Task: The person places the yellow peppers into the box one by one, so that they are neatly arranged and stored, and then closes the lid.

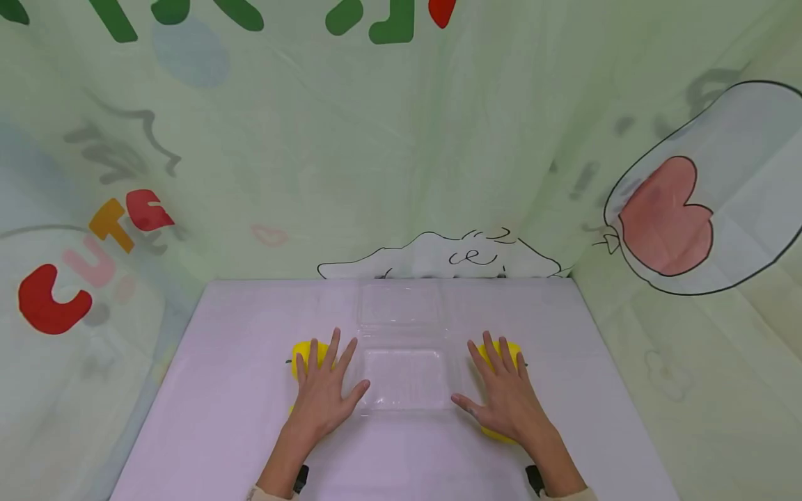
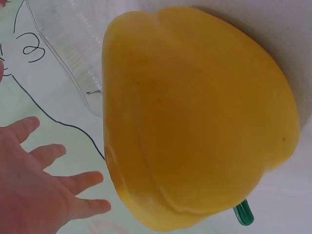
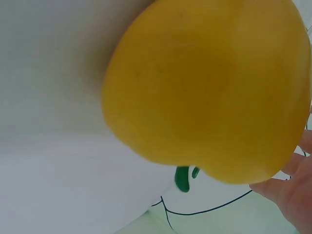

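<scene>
My left hand (image 1: 324, 400), fingers spread, is over the left side of the table, partly covering a yellow bell pepper (image 1: 303, 349) with a green stem. On the other side my right hand (image 1: 510, 403) is spread in the same way, partly in front of another yellow bell pepper (image 1: 515, 349). Neither hand grips anything. A yellow bell pepper (image 2: 195, 117) fills much of the left wrist view, and one (image 3: 209, 92) fills the right wrist view. Between the hands lies a clear plastic container (image 1: 407, 379), its lid (image 1: 401, 304) folded back behind it.
Below the right hand a further yellow piece (image 1: 499, 436) shows, mostly hidden; a yellow sliver (image 1: 291, 410) peeks out beside the left wrist. A pale table (image 1: 401, 459) carries everything. Printed cloth (image 1: 401, 160) hangs close behind and on both sides.
</scene>
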Action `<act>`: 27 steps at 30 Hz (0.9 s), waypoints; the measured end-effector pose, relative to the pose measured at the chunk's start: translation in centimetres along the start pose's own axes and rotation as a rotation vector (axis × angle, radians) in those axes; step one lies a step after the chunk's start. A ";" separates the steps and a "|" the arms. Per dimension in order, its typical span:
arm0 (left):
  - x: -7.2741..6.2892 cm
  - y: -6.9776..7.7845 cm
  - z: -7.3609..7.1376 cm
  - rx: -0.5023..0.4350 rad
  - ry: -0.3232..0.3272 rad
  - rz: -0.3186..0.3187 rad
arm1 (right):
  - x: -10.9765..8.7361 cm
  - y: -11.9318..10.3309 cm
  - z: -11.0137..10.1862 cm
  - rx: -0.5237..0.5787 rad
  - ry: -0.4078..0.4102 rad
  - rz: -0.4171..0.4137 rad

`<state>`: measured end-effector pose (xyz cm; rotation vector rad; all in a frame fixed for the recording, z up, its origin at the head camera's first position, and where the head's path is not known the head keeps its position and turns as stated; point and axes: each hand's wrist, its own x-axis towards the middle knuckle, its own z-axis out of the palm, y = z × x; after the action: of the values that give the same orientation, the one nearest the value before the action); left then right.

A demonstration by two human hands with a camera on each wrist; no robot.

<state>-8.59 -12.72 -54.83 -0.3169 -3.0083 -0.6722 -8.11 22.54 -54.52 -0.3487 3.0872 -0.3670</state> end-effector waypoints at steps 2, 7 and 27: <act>0.0 0.0 0.0 -0.011 -0.005 -0.002 | -0.2 0.1 0.0 0.001 0.002 -0.002; 0.0 0.1 -0.3 -0.079 -0.037 0.002 | -0.7 0.5 -0.2 0.014 0.004 0.004; 0.0 -0.5 0.0 -0.380 -0.258 -0.019 | -2.3 0.8 -1.0 0.070 0.095 -0.067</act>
<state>-8.74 -13.15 -55.03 -0.4179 -3.1032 -1.3028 -6.07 24.04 -53.81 -0.4466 3.1505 -0.5063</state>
